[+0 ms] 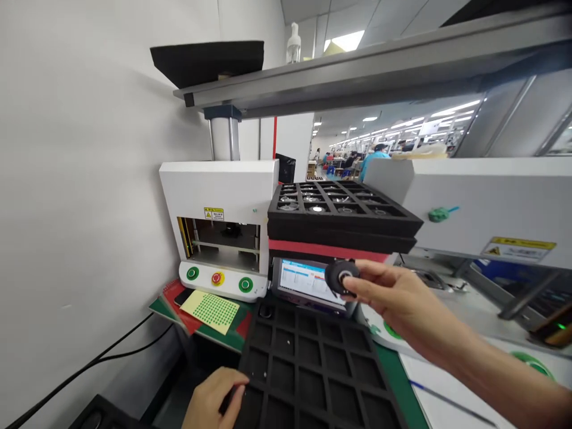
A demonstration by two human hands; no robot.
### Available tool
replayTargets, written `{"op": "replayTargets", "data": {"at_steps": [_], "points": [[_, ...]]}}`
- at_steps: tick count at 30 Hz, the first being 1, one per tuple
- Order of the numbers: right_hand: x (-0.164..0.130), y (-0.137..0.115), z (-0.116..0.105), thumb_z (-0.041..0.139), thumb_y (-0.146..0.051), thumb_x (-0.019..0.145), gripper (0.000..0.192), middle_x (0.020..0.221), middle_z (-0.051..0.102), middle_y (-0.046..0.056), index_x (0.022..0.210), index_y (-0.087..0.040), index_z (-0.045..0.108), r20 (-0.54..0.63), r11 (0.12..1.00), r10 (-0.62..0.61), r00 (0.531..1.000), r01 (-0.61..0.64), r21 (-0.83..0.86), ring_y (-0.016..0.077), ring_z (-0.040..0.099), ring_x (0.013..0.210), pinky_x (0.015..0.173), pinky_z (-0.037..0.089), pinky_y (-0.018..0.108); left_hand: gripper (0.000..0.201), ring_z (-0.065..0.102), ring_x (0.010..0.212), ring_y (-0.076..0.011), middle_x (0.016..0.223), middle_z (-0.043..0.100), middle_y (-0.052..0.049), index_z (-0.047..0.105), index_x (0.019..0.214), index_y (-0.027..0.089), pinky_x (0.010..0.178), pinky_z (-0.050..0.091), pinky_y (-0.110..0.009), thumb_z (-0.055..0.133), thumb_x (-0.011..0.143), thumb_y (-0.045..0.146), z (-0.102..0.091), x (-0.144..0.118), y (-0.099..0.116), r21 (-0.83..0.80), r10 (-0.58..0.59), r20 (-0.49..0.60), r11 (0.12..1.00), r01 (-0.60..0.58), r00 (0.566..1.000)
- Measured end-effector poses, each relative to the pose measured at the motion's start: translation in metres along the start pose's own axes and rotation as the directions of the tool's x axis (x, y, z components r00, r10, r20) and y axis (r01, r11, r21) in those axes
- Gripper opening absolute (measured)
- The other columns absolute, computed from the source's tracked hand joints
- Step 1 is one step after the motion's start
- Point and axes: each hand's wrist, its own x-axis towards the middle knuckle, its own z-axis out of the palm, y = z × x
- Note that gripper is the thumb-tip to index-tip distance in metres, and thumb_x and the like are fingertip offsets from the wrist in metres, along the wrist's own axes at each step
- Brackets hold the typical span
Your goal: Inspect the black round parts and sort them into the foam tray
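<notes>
Round black part [341, 277] is pinched by the right hand [393, 298] above the empty tray [313, 369]. Tray's near edge is gripped by the left hand [214, 396]. A free pocket must be picked next.

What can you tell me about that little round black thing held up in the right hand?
The round black part is a small disc, matte like plastic or rubber, with a pale shiny centre facing the camera. The right hand pinches its edge with its fingertips, holding it upright in the air before the small screen, above the black foam tray.
</notes>
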Motion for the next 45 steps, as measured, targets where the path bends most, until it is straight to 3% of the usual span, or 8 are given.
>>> {"op": "replayTargets", "data": {"at_steps": [8, 13, 16, 23, 27, 34, 38, 45], "points": [[-0.060, 0.068, 0.011, 0.091, -0.038, 0.063, 0.032, 0.077, 0.068, 0.003, 0.076, -0.020, 0.068, 0.137, 0.874, 0.195, 0.971, -0.235, 0.426, 0.0137, 0.063, 0.073, 0.074, 0.055, 0.024, 0.020, 0.071, 0.075, -0.0181, 0.083, 0.074, -0.006, 0.073, 0.092, 0.023, 0.071, 0.057, -0.024, 0.053, 0.095, 0.027, 0.028, 0.011, 0.066, -0.351, -0.049, 0.141, 0.931, 0.097, 0.989], [-0.102, 0.131, 0.045, 0.092, -0.036, 0.062, 0.030, 0.078, 0.069, 0.002, 0.079, -0.021, 0.071, 0.219, 0.616, 0.295, 0.930, -0.361, 0.700, 0.0110, 0.064, 0.069, 0.066, 0.052, 0.018, 0.047, 0.065, 0.113, -0.0265, 0.127, 0.068, -0.012, 0.063, 0.130, 0.022, 0.096, 0.054, -0.034, 0.058, 0.093, 0.050, 0.068, -0.001, 0.080, -0.636, -0.190, 0.117, 0.740, 0.220, 0.975], [-0.125, 0.176, 0.061, 0.091, -0.043, 0.061, 0.035, 0.078, 0.069, 0.003, 0.083, -0.021, 0.074, 0.200, 0.543, 0.362, 0.910, -0.381, 0.748, 0.0117, 0.063, 0.069, 0.066, 0.053, 0.020, 0.050, 0.068, 0.108, -0.0274, 0.119, 0.071, -0.012, 0.069, 0.123, 0.021, 0.095, 0.054, -0.034, 0.061, 0.089, 0.056, 0.092, -0.010, 0.079, -0.702, -0.232, 0.242, 0.628, 0.335, 0.942], [-0.155, 0.233, 0.049, 0.091, -0.039, 0.058, 0.031, 0.061, 0.066, 0.002, 0.065, -0.017, 0.072, 0.049, 0.690, 0.508, 0.860, -0.440, 0.575, 0.0115, 0.060, 0.056, 0.059, 0.052, 0.020, 0.038, 0.067, 0.066, -0.0154, 0.094, 0.077, -0.009, 0.077, 0.106, 0.017, 0.061, 0.053, -0.022, 0.060, 0.091, 0.048, 0.129, -0.035, 0.071, -0.584, -0.360, 0.467, 0.561, 0.587, 0.808], [-0.164, 0.229, 0.025, 0.089, -0.026, 0.060, 0.017, 0.061, 0.068, 0.001, 0.067, -0.018, 0.076, 0.000, 0.769, 0.507, 0.862, -0.453, 0.451, 0.0109, 0.061, 0.055, 0.055, 0.051, 0.017, 0.034, 0.070, 0.076, -0.0176, 0.095, 0.078, -0.008, 0.076, 0.111, 0.020, 0.073, 0.055, -0.023, 0.060, 0.093, 0.044, 0.139, -0.034, 0.075, -0.529, -0.371, 0.580, 0.506, 0.682, 0.725], [-0.182, 0.227, 0.000, 0.073, -0.020, 0.078, 0.005, 0.073, 0.075, 0.002, 0.083, -0.021, 0.077, -0.183, 0.915, 0.371, 0.910, -0.325, 0.239, 0.0125, 0.072, 0.062, 0.062, 0.058, 0.014, 0.040, 0.066, 0.072, -0.0170, 0.082, 0.076, -0.009, 0.080, 0.092, 0.015, 0.073, 0.052, -0.025, 0.065, 0.087, 0.052, 0.159, -0.033, 0.078, -0.573, -0.494, 0.618, 0.248, 0.781, 0.611], [-0.185, 0.229, 0.004, 0.067, -0.016, 0.084, 0.010, 0.072, 0.075, -0.002, 0.085, -0.024, 0.074, -0.309, 0.979, 0.204, 0.929, -0.191, 0.074, 0.0103, 0.072, 0.062, 0.064, 0.057, 0.010, 0.036, 0.053, 0.054, -0.0078, 0.065, 0.070, -0.006, 0.078, 0.077, 0.013, 0.052, 0.043, -0.015, 0.075, 0.080, 0.049, 0.166, -0.031, 0.083, -0.633, -0.535, 0.651, 0.006, 0.774, 0.537], [-0.180, 0.232, 0.016, 0.065, -0.013, 0.085, 0.014, 0.079, 0.073, -0.004, 0.089, -0.025, 0.070, -0.343, 0.991, 0.000, 0.939, -0.045, -0.124, 0.0065, 0.070, 0.070, 0.072, 0.055, 0.007, 0.020, 0.069, 0.066, -0.0091, 0.074, 0.073, -0.004, 0.077, 0.081, 0.014, 0.064, 0.055, -0.013, 0.085, 0.074, 0.031, 0.158, -0.023, 0.090, -0.665, -0.519, 0.714, -0.289, 0.689, 0.470]]}}
